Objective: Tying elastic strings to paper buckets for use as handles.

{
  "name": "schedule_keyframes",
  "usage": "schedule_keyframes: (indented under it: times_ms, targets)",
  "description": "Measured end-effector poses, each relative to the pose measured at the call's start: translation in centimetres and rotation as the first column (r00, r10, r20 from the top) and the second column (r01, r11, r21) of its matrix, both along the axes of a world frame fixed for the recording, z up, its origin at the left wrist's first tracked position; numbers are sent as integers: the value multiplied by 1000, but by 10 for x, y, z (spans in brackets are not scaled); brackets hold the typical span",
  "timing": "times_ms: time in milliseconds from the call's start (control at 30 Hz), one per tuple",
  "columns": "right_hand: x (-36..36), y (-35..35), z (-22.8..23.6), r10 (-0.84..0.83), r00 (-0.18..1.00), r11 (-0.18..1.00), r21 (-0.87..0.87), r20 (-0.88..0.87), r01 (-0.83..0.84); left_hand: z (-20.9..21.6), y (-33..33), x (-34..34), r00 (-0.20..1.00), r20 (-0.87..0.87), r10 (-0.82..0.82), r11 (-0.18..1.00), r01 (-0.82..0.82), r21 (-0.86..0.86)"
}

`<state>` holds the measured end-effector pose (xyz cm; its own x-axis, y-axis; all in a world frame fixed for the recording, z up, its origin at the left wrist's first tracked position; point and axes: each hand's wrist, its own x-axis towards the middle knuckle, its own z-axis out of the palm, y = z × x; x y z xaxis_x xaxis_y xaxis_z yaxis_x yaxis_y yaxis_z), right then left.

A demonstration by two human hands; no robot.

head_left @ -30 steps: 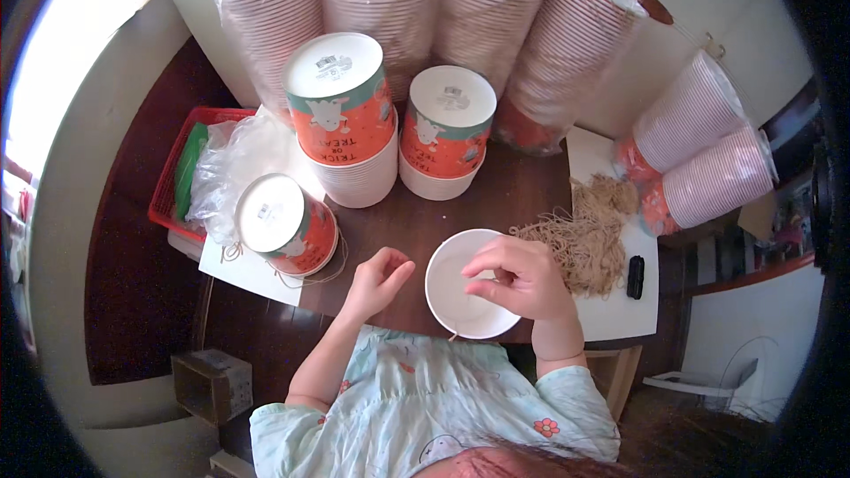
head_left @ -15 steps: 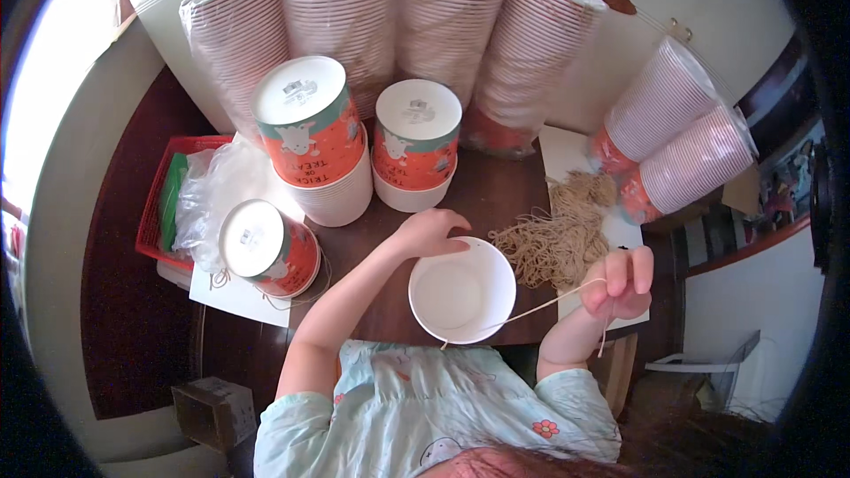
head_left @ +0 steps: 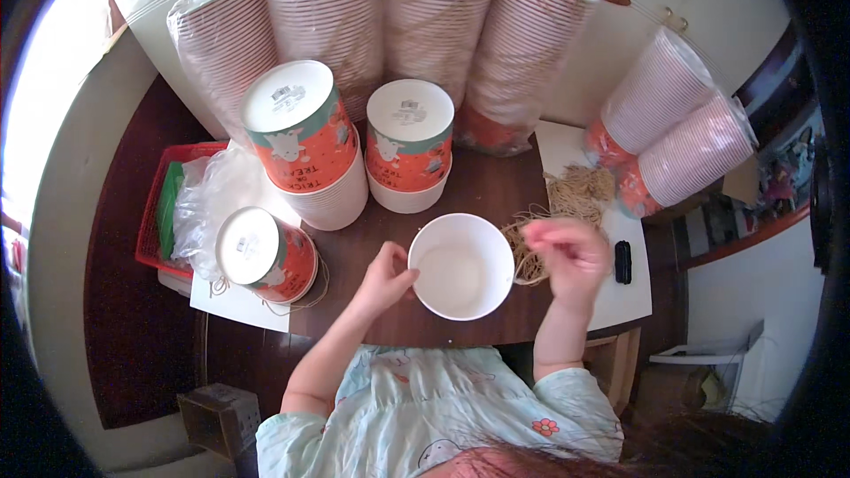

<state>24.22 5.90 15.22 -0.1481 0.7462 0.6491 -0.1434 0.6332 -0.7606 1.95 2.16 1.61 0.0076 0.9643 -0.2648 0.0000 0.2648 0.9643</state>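
Observation:
A white-lined paper bucket (head_left: 460,270) stands mouth up on the brown table in front of me. My left hand (head_left: 388,279) is closed at its left side, thumb and fingers pinching the rim. To its right, my right hand (head_left: 571,257) is raised over the edge of a tangled pile of tan twine (head_left: 580,190). Its fingers are curled and blurred, so whether they hold a strand cannot be made out. Loops of twine show between that hand and the bucket. At the left lies an orange and green printed paper bucket (head_left: 288,265), upside down, with twine beside it.
Upside-down printed bucket stacks (head_left: 288,97) (head_left: 412,111) stand behind the open one. Tall plastic-wrapped stacks (head_left: 434,26) line the back; two more wrapped stacks (head_left: 691,159) lean at the right. A red basket (head_left: 152,221) is at left. A small black object (head_left: 622,262) lies on white paper.
My left hand has moved from the bucket's far rim to its left side. The bucket has shifted slightly away from me. My right hand has moved left, and the taut strand no longer shows.

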Motion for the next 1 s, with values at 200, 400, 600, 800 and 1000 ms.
schedule_keyframes:
  times_ms: [200,400,600,800,1000]
  targets:
    - [-38,-4,-38,59,974,983,-181,218,-19,-1,-45,8,956,-199,217,930,-140,340]
    - [-49,-7,-55,160,962,953,-289,223,-91,26,-40,5,962,-190,194,840,-63,538]
    - [-52,-9,-54,200,960,940,-315,197,-131,42,-36,11,982,-187,15,853,85,516]
    - [-52,-7,-59,210,962,922,-363,175,-135,38,-35,10,966,-251,-55,843,180,507]
    - [-54,-5,-65,201,962,929,-347,183,-128,40,-35,12,961,-277,-23,829,173,531]
